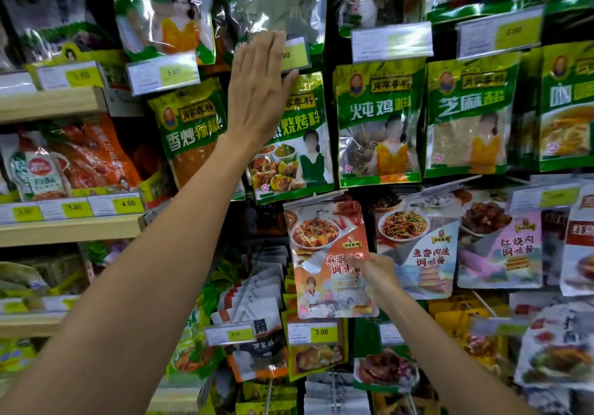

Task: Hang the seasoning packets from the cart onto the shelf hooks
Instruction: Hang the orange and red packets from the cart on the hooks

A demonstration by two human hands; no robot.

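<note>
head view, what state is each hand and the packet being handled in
left hand, open, fingers straight, flat over a price tag
right hand, pinches the orange packet
orange packet, held upright before the lower row; cannot tell if it is on a hook
green packets, hanging in a row

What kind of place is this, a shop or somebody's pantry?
Most likely a grocery shop's seasoning aisle: seasoning packets hang in rows, price tags sit in holders among them, and wooden shelves on the left carry more goods. The right hand holds an orange packet at the display.
</note>
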